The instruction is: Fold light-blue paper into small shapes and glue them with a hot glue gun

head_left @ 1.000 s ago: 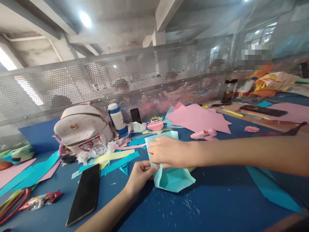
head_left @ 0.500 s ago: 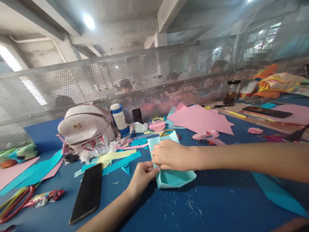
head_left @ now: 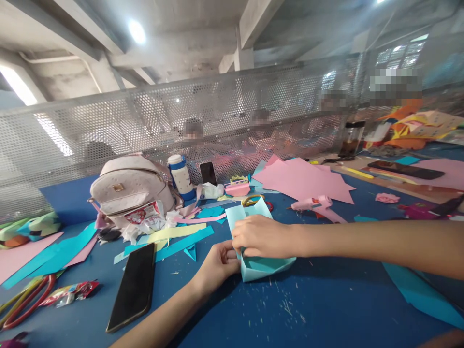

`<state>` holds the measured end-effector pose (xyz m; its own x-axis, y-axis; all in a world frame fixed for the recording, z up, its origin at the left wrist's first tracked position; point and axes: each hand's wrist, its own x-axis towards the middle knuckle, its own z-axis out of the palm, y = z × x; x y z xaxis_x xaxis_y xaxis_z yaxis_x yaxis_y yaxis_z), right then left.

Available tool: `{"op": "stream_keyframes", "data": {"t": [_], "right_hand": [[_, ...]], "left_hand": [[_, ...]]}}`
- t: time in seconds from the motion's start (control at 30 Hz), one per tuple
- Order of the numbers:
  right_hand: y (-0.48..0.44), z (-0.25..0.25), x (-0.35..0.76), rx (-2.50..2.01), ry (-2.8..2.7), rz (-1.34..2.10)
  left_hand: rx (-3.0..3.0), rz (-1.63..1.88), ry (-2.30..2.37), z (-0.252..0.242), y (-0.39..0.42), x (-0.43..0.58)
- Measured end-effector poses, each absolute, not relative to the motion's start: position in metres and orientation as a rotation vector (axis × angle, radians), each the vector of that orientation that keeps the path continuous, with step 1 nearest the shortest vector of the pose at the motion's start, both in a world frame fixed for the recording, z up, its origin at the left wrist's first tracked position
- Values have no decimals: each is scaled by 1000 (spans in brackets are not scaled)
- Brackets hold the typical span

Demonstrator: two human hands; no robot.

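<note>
Left hand [head_left: 216,263] fingers pinched, thumb up, touching right hand [head_left: 261,237], palm down, forearm stretched in from the right.

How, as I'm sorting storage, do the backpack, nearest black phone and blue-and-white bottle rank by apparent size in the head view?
1. Pale pink leather backpack.
2. Black phone lying flat; nearer the camera, which inflates it.
3. White bottle with blue sleeve.

1. We see the left hand [head_left: 217,263] pinching the left edge of a light blue folded paper [head_left: 266,266].
2. The right hand [head_left: 261,237] lies over the fold, its fingers curled onto the paper, almost touching the left fingertips.
3. A black phone [head_left: 134,285] lies well left of the fingers on the blue table [head_left: 326,309].
4. We see a pink glue gun [head_left: 313,204] beyond the right-hand fingers, near pink paper sheets [head_left: 300,179].
</note>
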<state>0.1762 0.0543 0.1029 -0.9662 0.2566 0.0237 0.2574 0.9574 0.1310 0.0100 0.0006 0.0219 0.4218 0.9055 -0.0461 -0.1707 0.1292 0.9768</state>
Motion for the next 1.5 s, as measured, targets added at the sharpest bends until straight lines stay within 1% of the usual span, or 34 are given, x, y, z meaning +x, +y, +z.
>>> {"op": "stream_keyframes", "data": {"t": [0.2,0.47,0.67,1.13,1.5], "right_hand": [[56,96,176,-324,-3079,-154],[54,83,199,-86,-2841,-577],[53,82,204,26,-2707,-707],[59,75,196,39,-2631,-800],[60,75,192,127,-2645,-691]], "left_hand": [[1155,957,735,20,1,8],[1140,989,732,23,-2,11],[1156,1002,709,23,-6,16],[1236,1024,718,19,-5,16],[1213,1026,726,19,-8,16]]}}
